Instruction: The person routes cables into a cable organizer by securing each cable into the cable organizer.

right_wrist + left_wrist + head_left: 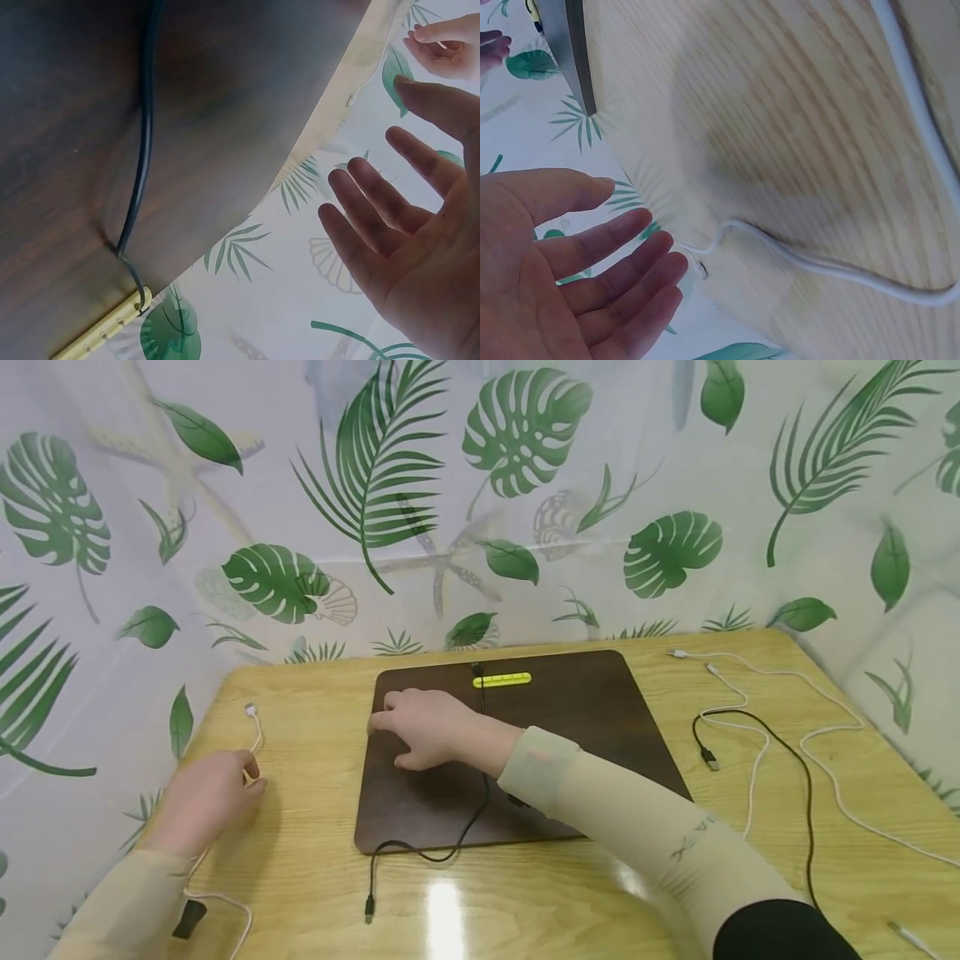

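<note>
Pressing the board's (592,702) black cable (145,124) fully into its clip (510,679) seems wisest, left hand (206,797) and right hand (435,727) both hovering, fingers relaxed, empty.

Only illegible lettering (693,837) on right sleeve (626,802)

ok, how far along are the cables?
Looks done: one black cable appears seated in the end slot of the yellow clip on the brown board. In hand: nothing gripped; the right hand hovers above the board, the left hand is near a white cable. Probably remaining: that white cable, plus the loose white cables and second black cable at the table's right, all outside the clip.
</note>
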Demonstrator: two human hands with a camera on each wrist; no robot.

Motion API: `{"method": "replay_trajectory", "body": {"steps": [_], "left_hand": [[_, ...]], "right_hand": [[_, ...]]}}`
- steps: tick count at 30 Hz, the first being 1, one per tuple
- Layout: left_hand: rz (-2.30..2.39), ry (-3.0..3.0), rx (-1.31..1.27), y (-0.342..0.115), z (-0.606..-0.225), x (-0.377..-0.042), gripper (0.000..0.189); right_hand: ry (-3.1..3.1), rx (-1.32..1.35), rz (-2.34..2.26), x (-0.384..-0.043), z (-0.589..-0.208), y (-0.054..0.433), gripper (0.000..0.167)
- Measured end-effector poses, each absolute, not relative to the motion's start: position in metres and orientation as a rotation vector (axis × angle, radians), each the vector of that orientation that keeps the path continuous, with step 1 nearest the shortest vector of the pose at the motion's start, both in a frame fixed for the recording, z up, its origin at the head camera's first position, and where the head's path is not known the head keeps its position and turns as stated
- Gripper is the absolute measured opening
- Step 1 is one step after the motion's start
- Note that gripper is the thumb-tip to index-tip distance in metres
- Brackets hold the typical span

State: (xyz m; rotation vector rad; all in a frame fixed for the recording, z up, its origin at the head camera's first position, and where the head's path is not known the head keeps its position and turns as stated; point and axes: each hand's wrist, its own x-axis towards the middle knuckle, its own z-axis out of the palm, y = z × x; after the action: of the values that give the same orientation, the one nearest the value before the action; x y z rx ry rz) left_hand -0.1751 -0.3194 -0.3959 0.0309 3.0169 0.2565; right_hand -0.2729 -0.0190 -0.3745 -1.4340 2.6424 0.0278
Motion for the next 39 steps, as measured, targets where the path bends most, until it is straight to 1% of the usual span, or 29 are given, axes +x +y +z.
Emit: {"method": "replay_trajectory", "body": {"steps": [9,17,24,29,39], "left_hand": [[0.294,3.037,-0.032,-0.331,-0.4,-0.173,0.024],[0.233,3.039,-0.105,-0.341,-0.41,-0.175,0.046],[0.231,3.02,-0.137,-0.346,-0.418,-0.173,0.056],[0.221,2.999,-0.149,-0.349,-0.422,-0.172,0.055],[0.243,2.934,-0.189,-0.35,-0.422,-0.173,0.043]], "right_hand": [[2.628,-1.494,0.087,-0.269,-0.381,-0.017,0.05],[2.618,-1.499,0.15,-0.267,-0.388,-0.018,0.052],[2.605,-1.485,0.18,-0.263,-0.399,-0.019,0.059],[2.592,-1.49,0.148,-0.262,-0.404,-0.025,0.062],[2.601,-1.502,0.072,-0.263,-0.408,-0.048,0.055]]}}
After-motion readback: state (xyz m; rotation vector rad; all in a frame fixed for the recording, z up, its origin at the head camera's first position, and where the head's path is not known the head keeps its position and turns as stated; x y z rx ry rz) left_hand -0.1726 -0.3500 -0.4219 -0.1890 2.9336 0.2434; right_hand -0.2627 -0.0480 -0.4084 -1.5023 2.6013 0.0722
